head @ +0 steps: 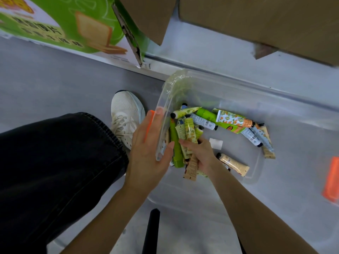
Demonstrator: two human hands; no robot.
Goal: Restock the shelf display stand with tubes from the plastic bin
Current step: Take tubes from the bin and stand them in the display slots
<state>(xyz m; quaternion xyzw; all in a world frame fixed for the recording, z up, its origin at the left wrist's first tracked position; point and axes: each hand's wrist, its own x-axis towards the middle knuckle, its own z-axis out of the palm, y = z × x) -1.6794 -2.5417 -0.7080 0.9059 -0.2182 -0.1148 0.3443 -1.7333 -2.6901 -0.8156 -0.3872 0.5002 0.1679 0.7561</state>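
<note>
A clear plastic bin [256, 99] lies on the floor with several small tubes [233, 121] scattered inside, green, floral and beige. My left hand [146, 151] grips the bin's near left wall, fingers outside and thumb over the rim. My right hand [200, 154] reaches into the bin and holds a bunch of tubes [185, 136], green and yellow-patterned ones, with a beige tube sticking out below the palm. One beige tube [234, 165] lies alone to the right of that hand. The shelf display stand is out of sight.
A green printed carton [73, 24] and brown cardboard boxes [266, 19] stand behind the bin. My leg in dark trousers and a white shoe [126, 114] are left of it. Orange clips [332, 180] sit on the bin's sides. A black rod [151, 231] lies at the bottom.
</note>
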